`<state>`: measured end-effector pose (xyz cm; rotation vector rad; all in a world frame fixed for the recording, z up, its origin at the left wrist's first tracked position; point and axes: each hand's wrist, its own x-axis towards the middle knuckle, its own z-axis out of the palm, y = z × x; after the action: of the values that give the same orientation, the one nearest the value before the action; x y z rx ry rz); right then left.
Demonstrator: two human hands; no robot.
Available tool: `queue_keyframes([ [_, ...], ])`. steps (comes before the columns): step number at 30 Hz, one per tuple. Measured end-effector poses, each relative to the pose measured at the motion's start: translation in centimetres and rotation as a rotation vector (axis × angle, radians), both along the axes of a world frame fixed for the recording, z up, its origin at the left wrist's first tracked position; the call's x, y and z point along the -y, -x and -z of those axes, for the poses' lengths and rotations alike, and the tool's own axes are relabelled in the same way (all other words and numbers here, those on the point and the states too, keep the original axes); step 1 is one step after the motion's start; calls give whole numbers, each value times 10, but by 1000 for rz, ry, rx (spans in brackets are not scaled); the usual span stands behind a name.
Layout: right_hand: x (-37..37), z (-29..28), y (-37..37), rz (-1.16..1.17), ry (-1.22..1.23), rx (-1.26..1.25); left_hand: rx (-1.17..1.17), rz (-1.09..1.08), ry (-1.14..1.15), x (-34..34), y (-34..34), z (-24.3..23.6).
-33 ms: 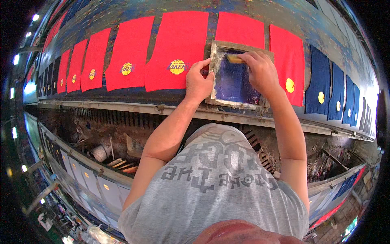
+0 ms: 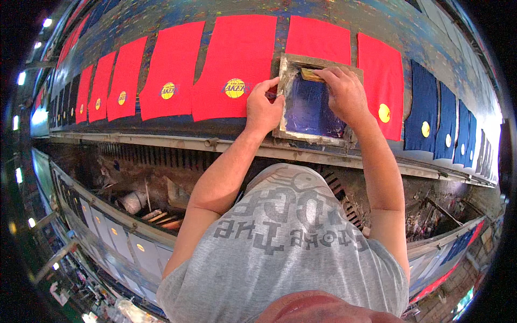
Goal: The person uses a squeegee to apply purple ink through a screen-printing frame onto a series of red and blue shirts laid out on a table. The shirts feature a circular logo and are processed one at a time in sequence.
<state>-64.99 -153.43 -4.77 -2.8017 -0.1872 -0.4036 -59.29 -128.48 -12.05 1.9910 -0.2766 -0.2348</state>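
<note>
A wooden screen-printing frame (image 2: pixel 319 58) lies over the lower part of a red cloth piece (image 2: pixel 318 37). Dark blue-purple ink coats its mesh (image 2: pixel 307 107). My left hand (image 2: pixel 264 110) grips the frame's left side, thumb and forefinger curled at the edge. Inside the frame, near its far end, my right hand (image 2: pixel 347 97) is closed on a squeegee with a yellowish wooden handle (image 2: pixel 311 75). The squeegee's right end is hidden by my fingers. To the left, another red piece (image 2: pixel 242 48) bears a yellow ball print with purple lettering.
More red pieces run leftward along the long paint-speckled table (image 2: pixel 242 8). On the right lie a red piece (image 2: pixel 379 70) with a yellow print and several navy pieces (image 2: pixel 423 102). A metal rail (image 2: pixel 177 142) edges the table. Behind me stands another table with pale pieces (image 2: pixel 116 239).
The squeegee has tilted slightly at the far end of the frame, and my right hand has shifted a little with it. My left hand stays in place.
</note>
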Motion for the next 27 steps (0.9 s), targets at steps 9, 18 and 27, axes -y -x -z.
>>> queue_keyframes([
  [9,-41,-12,94,-187,-85,-140,24,3,65,0,-3,10],
  [18,36,-6,20,15,-75,-66,-14,8,37,0,-4,6],
  [27,4,-1,83,-87,-102,-100,96,-4,26,0,0,1],
])
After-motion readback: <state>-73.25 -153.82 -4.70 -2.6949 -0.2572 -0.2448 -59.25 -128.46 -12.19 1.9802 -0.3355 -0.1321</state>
